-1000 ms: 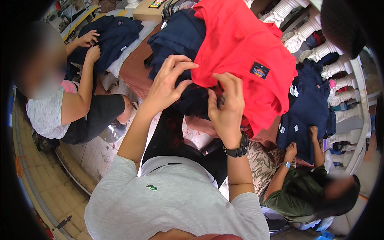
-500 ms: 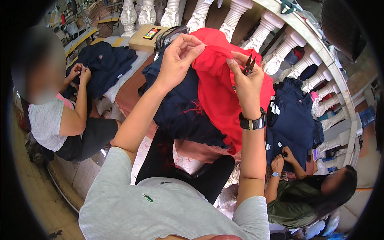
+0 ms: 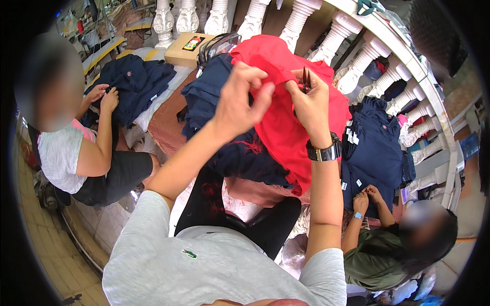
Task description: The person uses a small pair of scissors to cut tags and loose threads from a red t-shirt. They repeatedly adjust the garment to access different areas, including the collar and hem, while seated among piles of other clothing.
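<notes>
A red garment (image 3: 278,117) hangs over a pile of folded navy cloth in front of me. My right hand (image 3: 311,104), with a black watch on the wrist, pinches a raised fold of it between thumb and fingers. The same hand keeps a small pair of dark thread snips (image 3: 306,80) in its palm, blades pointing up. My left hand (image 3: 244,99) is slightly blurred, just left of that fold. Its thumb and forefinger stand apart, its other fingers are curled, and I see no cloth between them. Loose red threads (image 3: 251,146) lie on the navy cloth (image 3: 240,166).
At left a person handles a navy garment (image 3: 130,81); at lower right another works at a navy pile (image 3: 372,148) with white labels. A cardboard box (image 3: 188,49) and clear plastic wrapping (image 3: 224,43) stand behind. White balusters (image 3: 293,28) line the far side.
My left hand has let go of the red cloth and dropped lower, nearer to me. My right hand has shifted slightly left, still holding the cloth and the snips, whose blades now stand more upright.
</notes>
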